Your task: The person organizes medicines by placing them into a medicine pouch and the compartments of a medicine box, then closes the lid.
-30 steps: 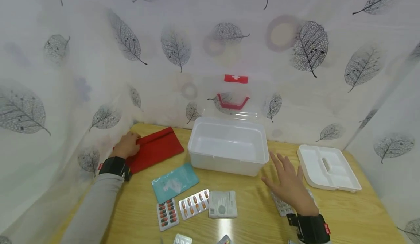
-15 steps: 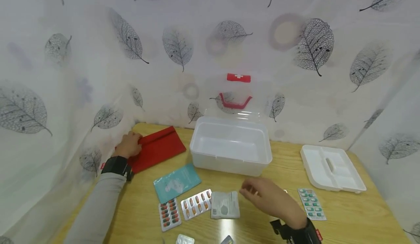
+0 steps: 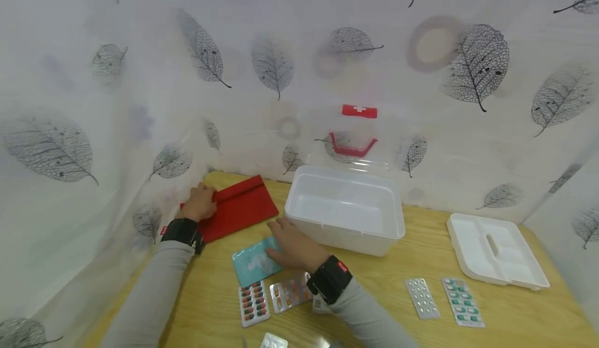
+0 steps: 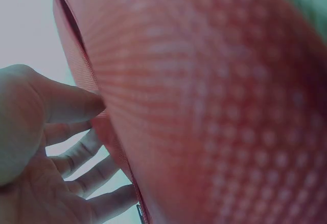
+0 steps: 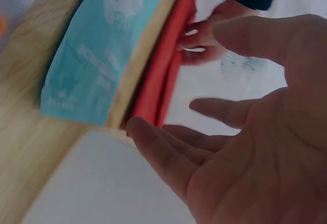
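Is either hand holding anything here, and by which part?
Left hand grips the red pouch at its left edge. Right hand holds nothing, open above the teal packet.

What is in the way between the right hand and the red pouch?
Nothing visible. The right hand hovers over the teal packet's far end with fingers straight, and only bare table separates its fingertips from the red pouch. The white box sits off to the side. The left hand grips the pouch's far end.

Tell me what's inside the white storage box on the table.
The white storage box stands open and nothing shows inside: only its bare white floor and walls. The strip of floor just behind its near wall is hidden from the head view.
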`<action>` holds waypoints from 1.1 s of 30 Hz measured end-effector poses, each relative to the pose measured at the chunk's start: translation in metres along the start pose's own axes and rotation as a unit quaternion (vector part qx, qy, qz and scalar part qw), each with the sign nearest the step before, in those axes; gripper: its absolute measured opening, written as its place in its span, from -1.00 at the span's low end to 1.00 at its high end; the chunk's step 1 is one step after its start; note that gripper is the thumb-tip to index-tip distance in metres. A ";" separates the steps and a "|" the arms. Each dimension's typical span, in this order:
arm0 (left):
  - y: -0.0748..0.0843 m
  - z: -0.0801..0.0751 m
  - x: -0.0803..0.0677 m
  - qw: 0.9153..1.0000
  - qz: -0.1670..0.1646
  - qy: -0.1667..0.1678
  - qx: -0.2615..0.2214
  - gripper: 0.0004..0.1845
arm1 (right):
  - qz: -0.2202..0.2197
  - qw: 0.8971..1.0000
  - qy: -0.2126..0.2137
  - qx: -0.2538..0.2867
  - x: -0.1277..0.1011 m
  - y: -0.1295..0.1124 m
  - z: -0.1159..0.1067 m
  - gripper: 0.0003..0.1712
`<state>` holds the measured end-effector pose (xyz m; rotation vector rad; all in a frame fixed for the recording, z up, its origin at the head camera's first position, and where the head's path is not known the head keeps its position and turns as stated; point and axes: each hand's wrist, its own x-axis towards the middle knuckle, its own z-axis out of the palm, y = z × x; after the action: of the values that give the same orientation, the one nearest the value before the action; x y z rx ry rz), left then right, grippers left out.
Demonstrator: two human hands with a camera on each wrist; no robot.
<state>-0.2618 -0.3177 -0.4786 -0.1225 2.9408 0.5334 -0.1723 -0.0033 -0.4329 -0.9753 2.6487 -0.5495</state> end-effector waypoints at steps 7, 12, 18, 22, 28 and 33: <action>0.003 -0.004 -0.007 0.999 0.027 0.044 -0.012 -0.58 | 0.053 0.998 -0.009 -0.029 0.039 -0.005 0.011 -0.09; -0.003 -0.007 -0.012 0.994 0.059 0.091 -0.029 -0.79 | 0.075 0.997 0.012 -0.015 0.053 -0.006 0.016 -0.10; 0.005 -0.012 -0.018 0.991 0.106 0.069 -0.040 -0.81 | 0.079 0.995 0.018 -0.050 0.057 -0.003 0.024 -0.11; 0.005 -0.003 -0.020 0.992 0.124 0.033 -0.007 -0.63 | 0.074 0.994 0.026 -0.070 0.059 0.001 0.023 -0.23; -0.002 0.008 -0.021 0.995 0.092 0.030 0.014 -0.66 | 0.069 0.990 0.058 -0.111 0.066 0.002 0.035 -0.54; -0.007 0.003 -0.023 0.997 0.066 0.035 0.011 -0.74 | 0.073 0.988 0.065 -0.123 0.071 -0.005 0.040 -0.45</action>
<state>-0.2381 -0.3217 -0.4796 0.0566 3.0371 0.5233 -0.2076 -0.0642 -0.4749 -0.8238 2.9278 -0.2671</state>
